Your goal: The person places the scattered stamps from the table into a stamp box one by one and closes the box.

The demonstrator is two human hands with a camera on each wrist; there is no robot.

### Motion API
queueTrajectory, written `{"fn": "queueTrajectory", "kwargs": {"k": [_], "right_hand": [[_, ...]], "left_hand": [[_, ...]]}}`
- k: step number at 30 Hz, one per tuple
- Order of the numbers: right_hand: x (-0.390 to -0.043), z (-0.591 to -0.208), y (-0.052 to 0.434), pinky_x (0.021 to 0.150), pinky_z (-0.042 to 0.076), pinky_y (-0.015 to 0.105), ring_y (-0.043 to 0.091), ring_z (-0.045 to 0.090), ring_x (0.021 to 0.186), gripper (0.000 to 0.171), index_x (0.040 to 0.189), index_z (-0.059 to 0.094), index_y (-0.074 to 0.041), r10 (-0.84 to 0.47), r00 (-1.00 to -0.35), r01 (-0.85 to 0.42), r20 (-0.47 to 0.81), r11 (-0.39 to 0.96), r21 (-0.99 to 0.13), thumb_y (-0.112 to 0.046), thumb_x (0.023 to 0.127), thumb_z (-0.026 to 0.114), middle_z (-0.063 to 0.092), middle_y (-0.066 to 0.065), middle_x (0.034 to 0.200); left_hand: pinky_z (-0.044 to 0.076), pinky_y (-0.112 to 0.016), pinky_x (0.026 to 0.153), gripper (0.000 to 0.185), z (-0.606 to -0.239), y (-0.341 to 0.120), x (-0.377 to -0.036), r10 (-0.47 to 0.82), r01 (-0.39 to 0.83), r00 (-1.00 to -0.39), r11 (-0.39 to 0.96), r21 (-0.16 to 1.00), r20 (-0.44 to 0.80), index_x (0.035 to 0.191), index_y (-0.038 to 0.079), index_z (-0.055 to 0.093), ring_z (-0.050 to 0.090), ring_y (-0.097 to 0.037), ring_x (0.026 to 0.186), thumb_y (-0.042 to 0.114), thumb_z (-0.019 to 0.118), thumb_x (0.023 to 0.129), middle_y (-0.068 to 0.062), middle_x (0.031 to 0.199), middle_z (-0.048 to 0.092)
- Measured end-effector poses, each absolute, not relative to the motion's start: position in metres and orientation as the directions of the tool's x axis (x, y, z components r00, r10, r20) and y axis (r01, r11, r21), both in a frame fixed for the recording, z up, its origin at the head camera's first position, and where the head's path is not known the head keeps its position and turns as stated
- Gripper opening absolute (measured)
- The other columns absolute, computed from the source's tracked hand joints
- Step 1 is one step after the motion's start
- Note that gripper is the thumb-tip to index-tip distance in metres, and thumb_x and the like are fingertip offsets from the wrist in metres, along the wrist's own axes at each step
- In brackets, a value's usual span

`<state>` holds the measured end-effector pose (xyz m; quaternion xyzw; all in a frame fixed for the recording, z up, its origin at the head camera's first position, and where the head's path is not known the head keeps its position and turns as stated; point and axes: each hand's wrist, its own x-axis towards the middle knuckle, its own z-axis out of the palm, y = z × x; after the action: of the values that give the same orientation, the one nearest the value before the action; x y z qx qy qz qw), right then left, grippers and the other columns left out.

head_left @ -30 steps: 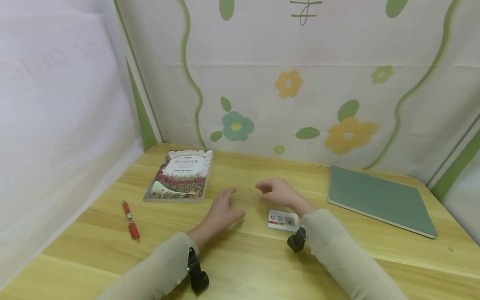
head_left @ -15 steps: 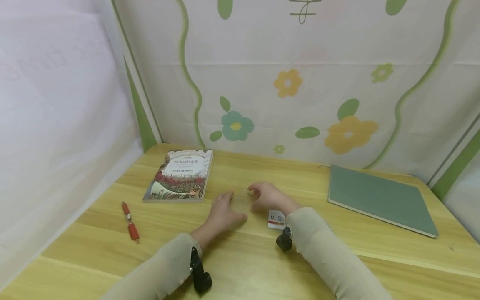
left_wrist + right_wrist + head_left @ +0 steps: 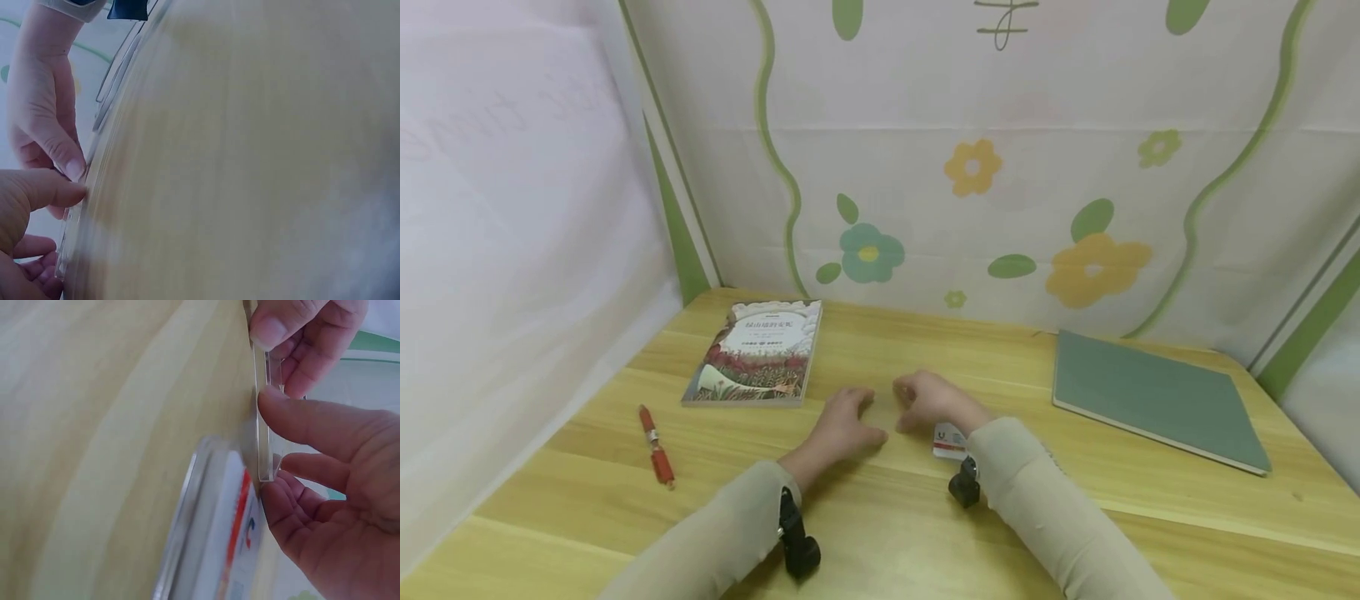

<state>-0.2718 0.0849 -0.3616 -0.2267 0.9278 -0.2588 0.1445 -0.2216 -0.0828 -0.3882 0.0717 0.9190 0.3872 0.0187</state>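
Between my two hands lies a thin, clear plastic case-like piece [image 3: 265,440], flat on the table and barely visible from above. My left hand [image 3: 841,425] holds its left side, thumb at the near edge and fingers curled beyond. On the other side, my right hand [image 3: 934,402] grips it the same way, its thumb and fingers around the end in the right wrist view. A white card [image 3: 948,442] with a red stripe lies under the right wrist, partly covered by it. Seen from the right wrist, this card [image 3: 240,534] has a clear, thick rim.
At the back left of the wooden table [image 3: 880,533] lies a paperback book [image 3: 756,354] with an illustrated cover. A red pen [image 3: 657,447] is to its near left. A green hardcover notebook [image 3: 1157,400] lies at the right. Patterned curtain [image 3: 925,208] closes off the back.
My right hand has come left and slightly nearer, closing in on the clear piece, and its wrist now covers part of the card. The left hand has hardly moved.
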Motion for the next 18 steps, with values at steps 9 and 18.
{"fn": "queueTrajectory", "kwargs": {"k": [9, 18], "right_hand": [[-0.2716, -0.3623, 0.0859, 0.081, 0.049, 0.039, 0.022, 0.052, 0.09, 0.068, 0.126, 0.053, -0.003, -0.533, -0.83, -0.397, -0.162, 0.77, -0.499, -0.017, 0.066, 0.081, 0.055, 0.01, 0.1], [-0.2688, -0.3573, 0.0884, 0.088, 0.048, 0.041, 0.026, 0.054, 0.101, 0.073, 0.128, 0.051, -0.003, -0.516, -0.845, -0.375, -0.143, 0.761, -0.529, -0.018, 0.064, 0.083, 0.057, 0.013, 0.109]], "left_hand": [[0.036, -0.048, 0.103, 0.067, -0.3916, -0.0876, -0.2235, 0.193, 0.172, -0.98, 0.674, 0.718, 0.054, 0.125, -0.001, 0.054, 0.045, -0.035, 0.119, 0.017, 0.075, 0.064, -0.018, 0.126, 0.052], [0.036, -0.047, 0.103, 0.069, -0.3919, -0.0901, -0.2261, 0.219, 0.211, -0.972, 0.672, 0.71, 0.082, 0.126, 0.0, 0.054, 0.047, -0.034, 0.119, 0.017, 0.075, 0.063, -0.016, 0.125, 0.055]]}}
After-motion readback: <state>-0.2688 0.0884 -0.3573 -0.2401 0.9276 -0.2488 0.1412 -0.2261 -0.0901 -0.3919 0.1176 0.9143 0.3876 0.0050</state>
